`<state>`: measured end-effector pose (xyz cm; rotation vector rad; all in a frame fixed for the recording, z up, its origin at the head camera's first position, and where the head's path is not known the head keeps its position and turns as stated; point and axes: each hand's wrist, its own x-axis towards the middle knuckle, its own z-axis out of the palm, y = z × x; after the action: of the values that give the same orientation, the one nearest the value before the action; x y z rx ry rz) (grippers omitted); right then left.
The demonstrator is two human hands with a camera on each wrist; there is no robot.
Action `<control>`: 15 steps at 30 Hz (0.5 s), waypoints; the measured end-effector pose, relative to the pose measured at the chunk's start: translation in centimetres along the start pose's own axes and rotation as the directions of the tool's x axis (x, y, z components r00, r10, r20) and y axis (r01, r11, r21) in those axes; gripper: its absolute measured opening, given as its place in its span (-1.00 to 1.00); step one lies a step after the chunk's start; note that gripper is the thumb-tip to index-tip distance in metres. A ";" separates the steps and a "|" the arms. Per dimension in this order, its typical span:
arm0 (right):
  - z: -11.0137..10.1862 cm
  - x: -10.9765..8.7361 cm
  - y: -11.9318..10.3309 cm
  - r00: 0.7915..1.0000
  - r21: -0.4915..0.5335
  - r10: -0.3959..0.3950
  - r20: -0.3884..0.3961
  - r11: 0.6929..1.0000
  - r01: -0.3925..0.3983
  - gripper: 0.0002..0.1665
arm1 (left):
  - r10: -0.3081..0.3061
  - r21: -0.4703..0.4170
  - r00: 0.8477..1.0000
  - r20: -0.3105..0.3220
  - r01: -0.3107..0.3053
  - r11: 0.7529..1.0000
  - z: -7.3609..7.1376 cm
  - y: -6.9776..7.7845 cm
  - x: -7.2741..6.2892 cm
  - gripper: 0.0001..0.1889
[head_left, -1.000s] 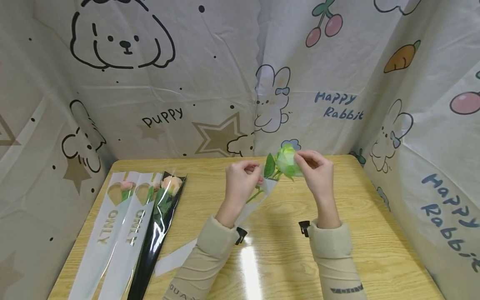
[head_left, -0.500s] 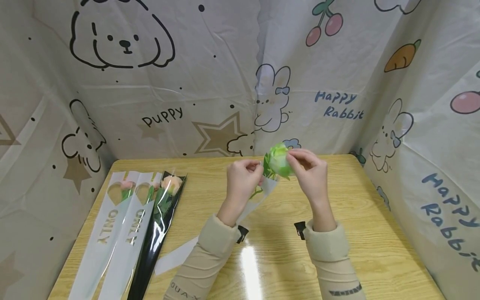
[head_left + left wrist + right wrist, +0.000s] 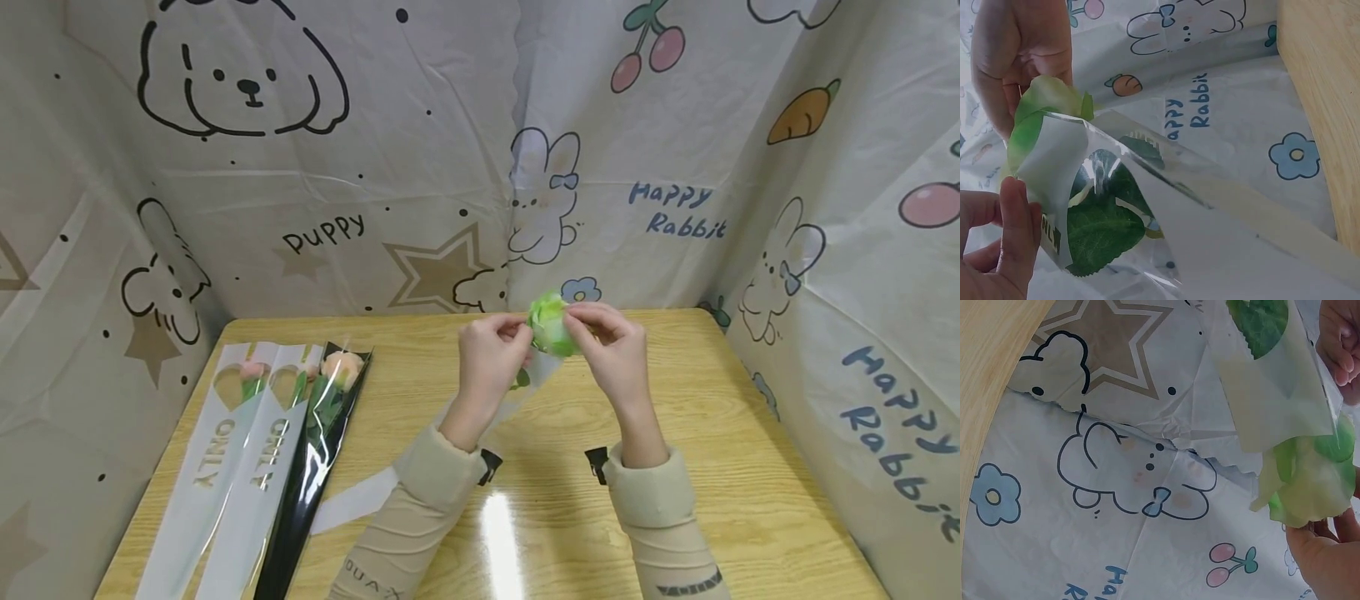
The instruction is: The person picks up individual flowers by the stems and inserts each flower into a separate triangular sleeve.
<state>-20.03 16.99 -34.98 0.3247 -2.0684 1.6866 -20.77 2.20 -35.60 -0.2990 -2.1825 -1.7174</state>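
A green artificial flower [image 3: 551,325] with dark leaves [image 3: 1107,234] is partly inside a white and clear flower sleeve [image 3: 1210,231], its bloom at the sleeve's mouth. My left hand [image 3: 491,358] pinches the edge of the sleeve beside the bloom. From the other side, my right hand [image 3: 615,350] grips the bloom by its petals. In the right wrist view, the bloom [image 3: 1310,478] sticks out past the sleeve's rim [image 3: 1285,419], with my right fingers under it. The sleeve's lower end [image 3: 356,504] slants down to the left, partly behind my left forearm.
Two white sleeves printed ONLY [image 3: 202,467], each with a pink flower, lie at the left of the wooden table [image 3: 720,475]. Beside them lies a black sleeve [image 3: 300,492] with a peach flower [image 3: 343,369]. A printed cloth [image 3: 435,167] hangs behind and at the sides.
My right hand has moved left with the green bloom, bringing it close to my left hand. The leaves and stem have sunk into the sleeve. My left hand has shifted slightly right.
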 end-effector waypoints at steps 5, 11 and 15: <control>0.1 -0.1 0.0 1.000 -0.004 -0.004 0.009 1.000 0.004 -0.82 | 0.025 0.017 1.000 -0.001 -0.025 1.000 0.0 0.0 0.0 -0.85; 0.6 -0.2 -1.5 1.000 -0.021 0.009 -0.013 1.000 -0.009 -0.83 | 0.056 0.088 0.998 -0.011 -0.055 0.995 0.0 0.1 0.0 -0.87; 0.9 -0.5 -2.6 0.999 -0.024 0.022 -0.030 0.999 -0.023 -0.84 | 0.060 0.089 0.998 -0.024 -0.058 0.994 -0.1 0.3 0.0 -0.88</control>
<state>-18.60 15.52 -33.11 0.2680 -2.0769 1.6683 -20.64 2.21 -35.37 -0.3128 -2.2010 -1.5796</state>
